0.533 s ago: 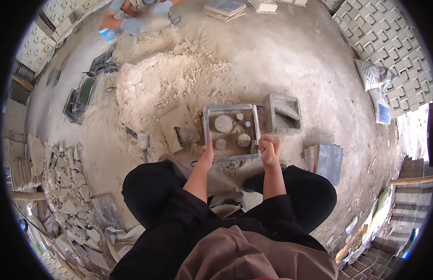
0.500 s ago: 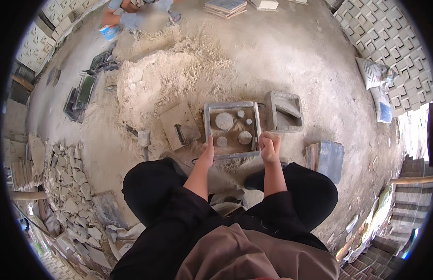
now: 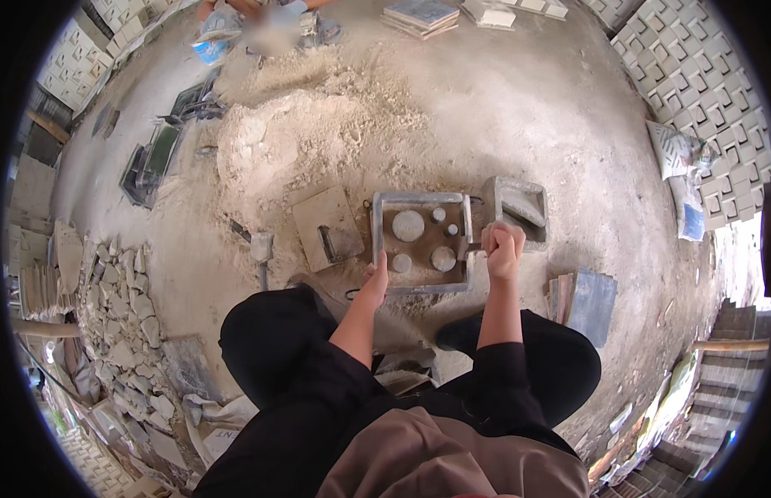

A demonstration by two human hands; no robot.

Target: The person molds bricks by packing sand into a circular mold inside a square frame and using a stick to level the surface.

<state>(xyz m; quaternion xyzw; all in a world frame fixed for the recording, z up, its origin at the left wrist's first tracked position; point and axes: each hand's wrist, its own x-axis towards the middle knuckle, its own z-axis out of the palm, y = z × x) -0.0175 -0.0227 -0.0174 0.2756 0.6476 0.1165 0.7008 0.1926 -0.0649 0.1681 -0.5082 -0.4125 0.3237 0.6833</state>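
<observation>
1. The frame (image 3: pixel 423 198) is lying on the floor (image 3: pixel 560 141) in front of the person, between the knees and a little beyond them.
2. The left hand (image 3: pixel 374 282) is touching the frame's left side near its near corner, its thumb pointing to the far side along the rim; I cannot tell how tightly its fingers are closing.
3. The right hand (image 3: pixel 503 247) is making a fist just right of the frame, closing around a dark piece (image 3: pixel 476 246) that is reaching leftward to the frame's right side. The fist is hiding part of it, so its kind is unclear.
4. Inside the frame, five round discs of differing sizes are showing: a large disc (image 3: pixel 408 225) at far left, two small ones at far right, one at near left and one at near right.
5. A board (image 3: pixel 319 220) with a dark handle is lying just left of the frame, and a mallet (image 3: pixel 261 247) is lying left of that.
6. A box (image 3: pixel 493 195) is sitting right of the frame, holding a slanting slab (image 3: pixel 522 207).
7. Beyond the board, a heap (image 3: pixel 269 137) of pale powder is spreading.
8. Thin boards (image 3: pixel 593 307) are leaning together at near right.
</observation>
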